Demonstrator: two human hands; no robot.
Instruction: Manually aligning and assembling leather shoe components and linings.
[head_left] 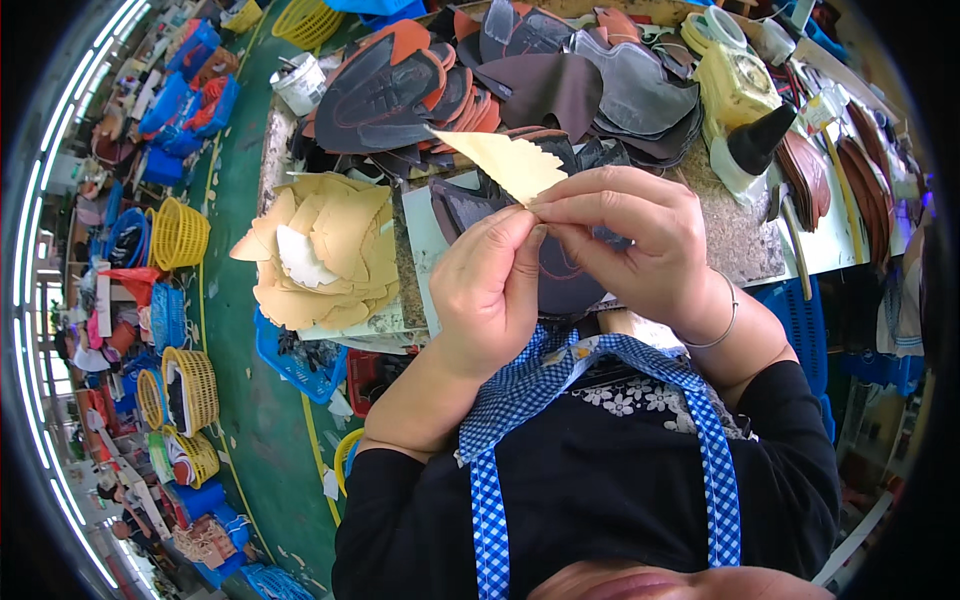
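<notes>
Both hands meet in front of my chest, above the work table. My left hand [488, 285] pinches the lower corner of a pale yellow cut sheet piece [510, 168] with a jagged edge. My right hand [640, 230] grips the same corner from the other side, thumb and fingers pressed together. The piece points up and to the left, clear of the table. Beneath my hands lie dark cut leather pieces [570, 275], partly hidden. To the left rests a stack of similar pale yellow pieces [340, 235], with a whiter one [300, 258] on top.
Piles of dark and orange-brown leather pieces [375, 95] cover the far table. A white pot [299, 84] stands far left. At the right are a yellowish glue-stained container [735, 85], a black cone-shaped nozzle [760, 140] and brown leather strips [803, 175]. A blue basket [300, 365] sits below the table's left edge.
</notes>
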